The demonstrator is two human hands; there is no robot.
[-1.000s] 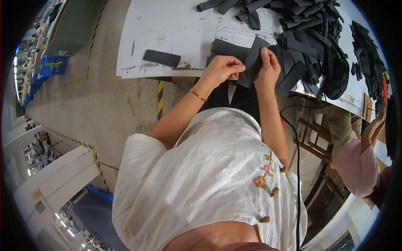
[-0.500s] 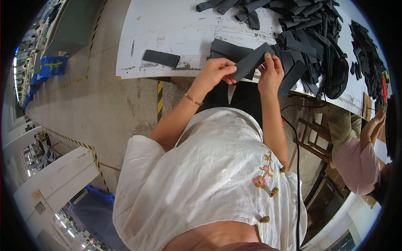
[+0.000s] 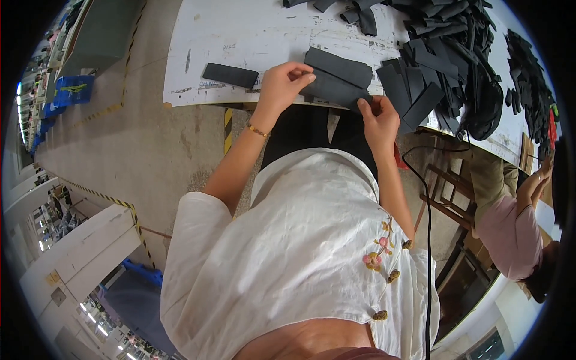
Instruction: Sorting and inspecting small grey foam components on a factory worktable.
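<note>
A flat dark grey fabric strip [image 3: 333, 89] is stretched between my two hands at the table's front edge. My left hand [image 3: 282, 89] pinches its left end between thumb and fingers. At its lower right corner, my right hand [image 3: 381, 120] closes thumb and fingers on the strip. Just beyond it lies another dark strip [image 3: 339, 67], partly overlapped by the held one. A single dark strip [image 3: 230, 75] rests by itself to the left of my left hand. Several loose strips [image 3: 414, 90] are fanned out to the right of my right hand.
The white worn table [image 3: 264, 33] carries a large heap of dark strips [image 3: 444, 36] at the back right. A black cable [image 3: 427, 240] hangs at my right, near a wooden stool [image 3: 447, 195]. A co-worker in a pink top [image 3: 510, 240] sits at far right. Blue crates [image 3: 73, 91] stand left.
The held strip has gone from raised and slanting to lower and flatter, over the strip behind it. My left hand has shifted left, and my right hand has come down toward me.
</note>
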